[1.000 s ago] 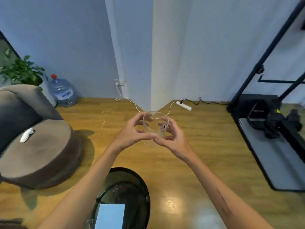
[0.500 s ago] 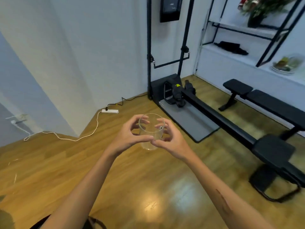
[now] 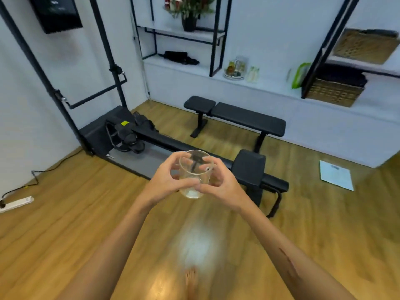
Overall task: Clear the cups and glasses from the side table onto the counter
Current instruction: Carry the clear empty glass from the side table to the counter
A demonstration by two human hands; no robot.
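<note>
A clear empty drinking glass (image 3: 193,169) is held upright at chest height in the middle of the view. My left hand (image 3: 165,180) grips its left side and my right hand (image 3: 220,182) grips its right side, with the fingers of both curled round it. A long white counter (image 3: 270,89) runs along the far wall under black-framed shelves. The side table is out of view.
A black rowing machine (image 3: 194,148) lies across the wooden floor right ahead, with a black weight bench (image 3: 236,118) behind it. On the counter stand a glass jar (image 3: 235,68), a green bag (image 3: 299,74) and a wicker basket (image 3: 335,92). A power strip (image 3: 16,203) lies at left, a paper (image 3: 336,175) at right.
The view has swung right, from the room corner and pouffe to the rowing machine, bench and counter. Both hands keep the same hold on the glass.
</note>
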